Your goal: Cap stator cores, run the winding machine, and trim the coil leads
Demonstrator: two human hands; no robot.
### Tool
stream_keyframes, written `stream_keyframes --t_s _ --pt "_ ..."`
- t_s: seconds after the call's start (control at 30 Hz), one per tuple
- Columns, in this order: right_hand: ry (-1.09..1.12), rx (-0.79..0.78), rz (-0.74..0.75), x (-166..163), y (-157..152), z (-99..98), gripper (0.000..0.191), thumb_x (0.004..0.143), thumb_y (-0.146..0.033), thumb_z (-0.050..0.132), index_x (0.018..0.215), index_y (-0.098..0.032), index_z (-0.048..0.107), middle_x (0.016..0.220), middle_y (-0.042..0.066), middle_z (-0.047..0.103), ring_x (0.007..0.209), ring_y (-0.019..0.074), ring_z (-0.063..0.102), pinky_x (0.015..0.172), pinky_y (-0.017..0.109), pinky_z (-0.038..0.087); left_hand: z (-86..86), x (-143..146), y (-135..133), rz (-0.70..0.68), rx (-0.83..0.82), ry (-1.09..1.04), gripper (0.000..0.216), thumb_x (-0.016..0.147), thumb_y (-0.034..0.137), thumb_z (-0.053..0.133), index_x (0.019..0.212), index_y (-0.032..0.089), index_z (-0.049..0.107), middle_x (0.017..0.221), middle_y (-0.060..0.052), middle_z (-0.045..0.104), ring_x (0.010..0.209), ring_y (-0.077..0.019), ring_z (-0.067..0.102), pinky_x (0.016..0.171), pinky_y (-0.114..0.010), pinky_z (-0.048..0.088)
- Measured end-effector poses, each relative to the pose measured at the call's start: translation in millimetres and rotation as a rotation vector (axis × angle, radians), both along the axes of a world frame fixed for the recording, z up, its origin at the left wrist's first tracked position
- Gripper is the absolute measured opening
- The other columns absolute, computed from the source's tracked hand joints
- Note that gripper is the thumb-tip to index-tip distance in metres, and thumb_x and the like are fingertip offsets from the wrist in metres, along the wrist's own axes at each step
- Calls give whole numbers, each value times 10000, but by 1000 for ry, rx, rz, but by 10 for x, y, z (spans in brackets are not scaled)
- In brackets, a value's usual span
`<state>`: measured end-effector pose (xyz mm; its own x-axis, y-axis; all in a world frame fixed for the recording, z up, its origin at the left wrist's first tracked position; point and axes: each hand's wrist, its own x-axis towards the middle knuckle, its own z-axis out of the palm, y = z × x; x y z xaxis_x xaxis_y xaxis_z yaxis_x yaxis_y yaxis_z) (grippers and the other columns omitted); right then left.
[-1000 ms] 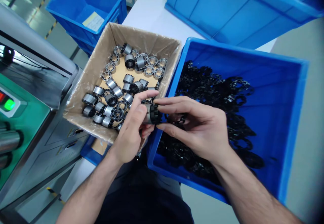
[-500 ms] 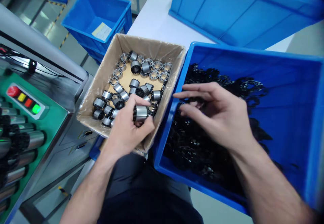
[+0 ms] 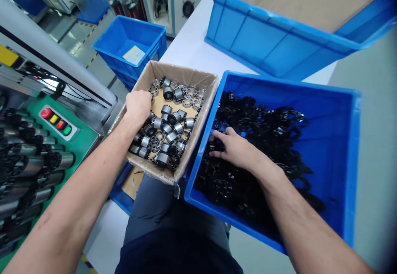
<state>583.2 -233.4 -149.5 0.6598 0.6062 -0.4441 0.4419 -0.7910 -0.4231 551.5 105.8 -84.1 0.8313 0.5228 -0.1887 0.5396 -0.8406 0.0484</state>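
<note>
My left hand [image 3: 138, 103] is at the left side of a cardboard box [image 3: 176, 178], fingers curled downward beside the thin metal rings; what they pinch, if anything, is hidden. The plastic-lined box holds several silver cylindrical cores with black toothed ends, such as one metal core [image 3: 162, 158], and flat open rings [image 3: 187, 102]. Inside the blue bin [image 3: 353, 162], my right hand [image 3: 232, 146] has its thumb and fingers closed around a small black part [image 3: 216, 144]. Around it lies a heap of glossy black ring-shaped parts [image 3: 248, 121].
Another blue bin [image 3: 279, 42] with a brown sheet inside stands on the white table [image 3: 189, 46]. A smaller blue crate [image 3: 130, 38] holds a paper. At left, a green machine [image 3: 82, 115] carries coloured buttons [image 3: 57, 121] and rows of metal cylinders [image 3: 31, 166].
My left hand has moved to the box's left side; the core it held is no longer visible in it. My right hand has gone lower into the black parts and closed. The view has shifted.
</note>
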Motion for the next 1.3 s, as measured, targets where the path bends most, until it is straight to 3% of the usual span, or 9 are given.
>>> stream_keyframes --t_s 0.2,0.33,0.4,0.53,0.67,0.87,1.03,1.13,1.3 --pt "98 142 -104 28 34 39 281 994 -185 852 1249 -226 743 1193 126 768 1057 315 777 1077 449 630 189 -135 30 12 -76 -112 170 965 51 764 999 156 893 1161 -217 872 1320 -488 790 1218 -675 560" --pt "258 258 -266 82 10 121 354 897 -169 824 1217 -269 712 961 7 704 807 217 716 782 335 617 325 -407 -3 -34 -181 -359 249 1085 272 754 1298 192 854 1422 -169 795 1274 -382 781 1276 -673 573" --pt "383 329 -369 92 7 157 373 896 -242 773 1255 -282 678 952 -17 679 720 178 705 611 274 559 312 -542 -106 -13 -478 -518 263 1094 355 758 1323 231 794 1485 -124 779 1161 -278 804 1118 -515 691" --pt "614 470 -547 40 72 180 414 871 -386 732 1257 -290 616 991 -16 709 790 165 768 568 216 594 196 -765 -522 268 -1431 -697 336 886 202 862 1193 221 728 1401 -113 841 1093 -218 843 784 -287 693" --pt "670 566 -630 -32 154 159 412 782 -445 906 1048 -251 658 996 -4 714 823 143 711 580 194 626 68 -963 -982 394 -1828 -610 303 896 327 813 1147 176 736 1181 -146 863 837 -196 801 553 -237 560" --pt "632 727 -780 63 114 157 525 612 -351 1000 1084 -265 789 1034 13 727 909 168 699 641 215 689 -65 -1131 -1266 287 -1836 -532 534 1031 691 858 1209 240 634 888 -20 777 587 -140 645 472 -217 430" --pt "605 914 -844 27 77 389 518 567 -396 1116 845 -243 707 1060 -6 696 859 108 648 623 128 624 -104 -1203 -1281 149 -1685 -594 495 1122 714 787 1117 239 648 770 50 613 618 -106 530 572 -218 435" --pt "704 1069 -743 -166 139 594 571 637 -405 1174 858 -244 673 1105 -17 714 848 107 715 542 113 565 -98 -1241 -1285 19 -1574 -574 460 1004 525 1010 1142 253 667 855 62 609 705 -101 504 664 -234 435" --pt "708 1283 -411 -452 295 695 350 819 -201 1058 950 -261 739 993 -34 745 756 101 691 542 143 551 -109 -1276 -1311 -164 -1449 -626 263 1109 407 907 1267 293 730 975 39 633 780 -126 509 708 -275 430"
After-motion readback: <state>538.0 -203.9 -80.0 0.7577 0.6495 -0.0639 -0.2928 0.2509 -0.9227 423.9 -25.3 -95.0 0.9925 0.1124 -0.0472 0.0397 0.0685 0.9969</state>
